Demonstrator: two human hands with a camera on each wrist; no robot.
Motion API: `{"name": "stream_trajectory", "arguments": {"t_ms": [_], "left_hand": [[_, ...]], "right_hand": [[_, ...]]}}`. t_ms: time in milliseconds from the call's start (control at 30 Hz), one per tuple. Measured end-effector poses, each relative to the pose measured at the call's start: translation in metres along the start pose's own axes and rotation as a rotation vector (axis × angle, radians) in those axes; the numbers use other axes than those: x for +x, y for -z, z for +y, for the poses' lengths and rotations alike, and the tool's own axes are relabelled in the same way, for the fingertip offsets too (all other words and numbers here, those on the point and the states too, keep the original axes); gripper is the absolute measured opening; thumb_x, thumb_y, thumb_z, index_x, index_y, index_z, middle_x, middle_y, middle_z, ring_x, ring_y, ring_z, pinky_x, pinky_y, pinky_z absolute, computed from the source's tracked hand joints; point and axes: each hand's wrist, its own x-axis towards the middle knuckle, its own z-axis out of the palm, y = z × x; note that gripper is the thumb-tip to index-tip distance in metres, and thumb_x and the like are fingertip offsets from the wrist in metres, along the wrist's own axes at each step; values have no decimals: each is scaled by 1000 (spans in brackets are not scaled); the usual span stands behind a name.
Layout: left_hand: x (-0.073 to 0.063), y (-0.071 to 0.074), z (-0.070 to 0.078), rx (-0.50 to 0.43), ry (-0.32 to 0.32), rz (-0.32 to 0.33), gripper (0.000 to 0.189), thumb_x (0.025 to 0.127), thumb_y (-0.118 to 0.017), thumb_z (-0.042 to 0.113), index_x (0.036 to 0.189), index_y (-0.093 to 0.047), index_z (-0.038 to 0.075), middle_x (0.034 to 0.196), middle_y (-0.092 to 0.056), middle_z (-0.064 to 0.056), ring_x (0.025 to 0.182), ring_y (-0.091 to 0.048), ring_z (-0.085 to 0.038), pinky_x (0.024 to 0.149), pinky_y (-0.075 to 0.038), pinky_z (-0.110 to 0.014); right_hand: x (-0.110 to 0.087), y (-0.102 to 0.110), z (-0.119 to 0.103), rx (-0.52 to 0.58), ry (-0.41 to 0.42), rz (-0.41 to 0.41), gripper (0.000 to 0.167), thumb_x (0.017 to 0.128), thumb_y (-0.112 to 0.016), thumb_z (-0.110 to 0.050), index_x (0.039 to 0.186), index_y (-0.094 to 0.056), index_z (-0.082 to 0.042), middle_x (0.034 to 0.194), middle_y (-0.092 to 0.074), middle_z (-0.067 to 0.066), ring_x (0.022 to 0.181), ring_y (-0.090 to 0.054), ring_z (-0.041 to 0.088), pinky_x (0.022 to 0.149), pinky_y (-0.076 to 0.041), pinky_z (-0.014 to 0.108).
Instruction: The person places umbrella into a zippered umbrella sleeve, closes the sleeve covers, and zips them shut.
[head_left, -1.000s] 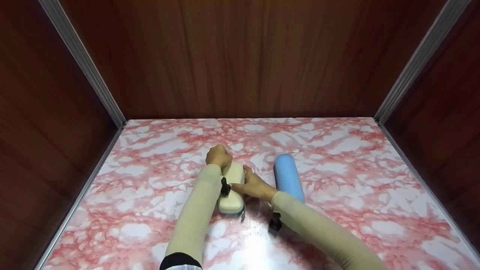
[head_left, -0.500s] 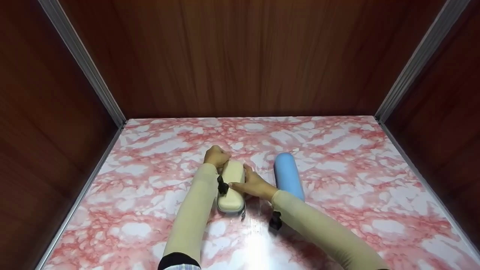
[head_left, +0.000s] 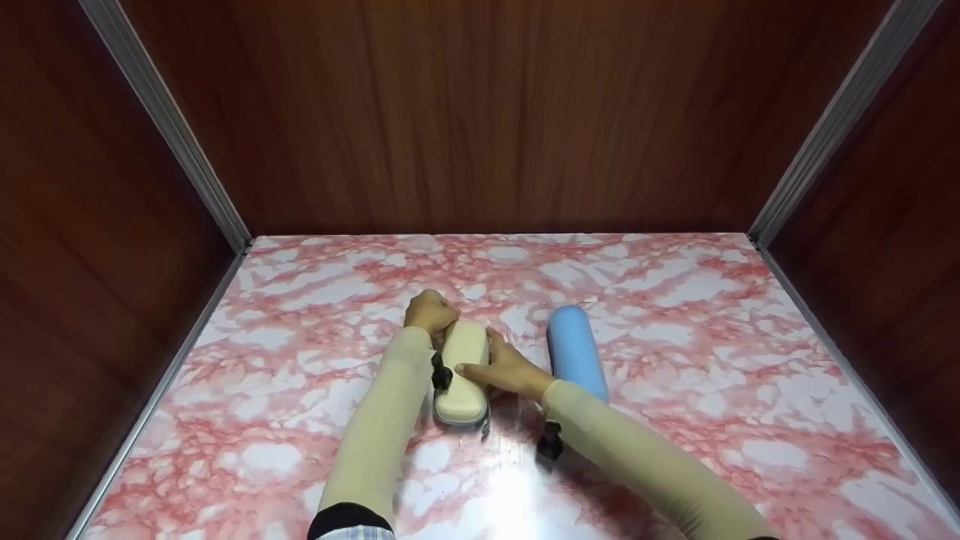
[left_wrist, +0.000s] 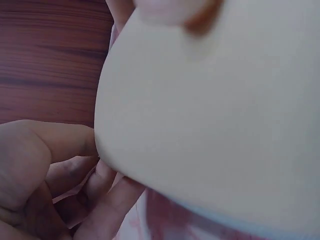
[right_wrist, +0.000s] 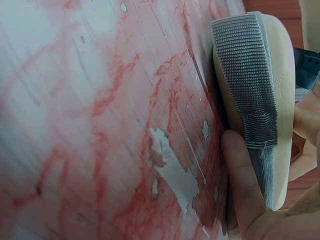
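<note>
A cream zippered glasses case (head_left: 466, 345) lies lengthwise near the middle of the table. My right hand (head_left: 510, 369) grips its right side, thumb on the lid and fingers along the edge. In the right wrist view, a ribbed grey strap (right_wrist: 245, 70) and the grey zipper band (right_wrist: 262, 170) run along that side. My left hand (head_left: 431, 311) is at the far left corner; in the left wrist view its curled fingers (left_wrist: 70, 137) pinch at the case's edge. What sits between those fingertips is hidden. A blue case (head_left: 576, 352) lies to the right, partly behind my right wrist.
The table (head_left: 300, 435) has a red and white marbled top. Dark wood panels (head_left: 480, 112) with grey metal corner strips (head_left: 172, 120) enclose it at the back and both sides. Black wrist camera mounts (head_left: 551, 442) hang close to the case and the table.
My left hand and forearm have shifted slightly left at the case's far end. My right hand keeps its hold, and both cases stay almost where they were.
</note>
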Motion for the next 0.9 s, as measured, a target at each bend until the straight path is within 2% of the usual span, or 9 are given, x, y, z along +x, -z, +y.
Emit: {"name": "stream_trajectory", "arguments": {"t_ms": [167, 267, 333, 433, 533, 567, 633, 733, 900], "left_hand": [[2, 0, -4, -29, 12, 9, 15, 86, -72, 19, 80, -73, 6, 86, -68, -7, 82, -58, -23, 80, -52, -38], [2, 0, -8, -96, 32, 0, 14, 86, -72, 18, 80, -73, 6, 83, -66, -5, 78, -58, -20, 74, -52, -33], [3, 0, -10, -181, 59, -23, 12, 86, -69, 14, 86, -75, 4, 81, -64, -3, 70, -56, -16, 64, -50, -27], [6, -2, -14, -330, 108, -70, 18, 86, -65, 7, 97, -77, -1, 68, -57, 0, 49, -43, -8, 45, -36, -22], [7, -4, -17, -463, 145, -116, 21, 88, -62, 3, 103, -75, -5, 58, -51, 0, 39, -29, -5, 41, -25, -22], [6, -4, -18, -499, 156, -131, 22, 89, -61, 2, 105, -74, -6, 58, -52, 0, 39, -32, -4, 41, -27, -22], [5, -3, -21, -555, 162, -164, 25, 91, -59, 0, 111, -72, -7, 64, -60, -2, 42, -43, -4, 44, -36, -20], [4, -1, -26, -582, 138, -209, 28, 94, -58, 0, 118, -70, -7, 86, -71, -8, 58, -59, -6, 59, -51, -21], [3, 1, -37, -459, -3, -256, 24, 97, -63, 3, 118, -70, -6, 110, -71, -15, 75, -60, -9, 75, -52, -25]], "right_hand": [[0, 0, 0, 0, -7, 12, 109, 88, -76, -39, 156, -4, 8, 133, -53, 28, 109, -60, 28, 92, -51, 37], [0, 0, -1, 8, -11, 8, 109, 89, -76, -39, 156, -4, 8, 135, -51, 28, 110, -60, 29, 92, -52, 39], [0, 1, -1, 13, -8, 3, 109, 89, -75, -39, 155, -3, 9, 136, -51, 28, 114, -58, 30, 96, -49, 39], [0, 2, -3, 18, -10, -4, 110, 89, -75, -39, 155, -2, 9, 140, -48, 29, 125, -52, 32, 104, -43, 41], [0, 1, -3, 5, -10, 1, 110, 89, -75, -39, 155, -2, 10, 144, -44, 31, 133, -45, 33, 111, -36, 42], [0, 1, -3, 1, -11, 3, 110, 89, -75, -40, 155, -3, 10, 145, -42, 31, 134, -44, 33, 111, -35, 42], [0, 1, -3, -5, -12, 9, 109, 89, -75, -40, 155, -4, 10, 146, -42, 31, 134, -43, 33, 111, -35, 42], [0, 0, -3, -7, -13, 16, 109, 88, -75, -40, 155, -5, 9, 145, -42, 31, 133, -45, 33, 110, -36, 42], [-1, 1, -2, -4, -23, 19, 109, 88, -75, -42, 156, -6, 8, 143, -45, 30, 129, -48, 32, 108, -38, 43]]}}
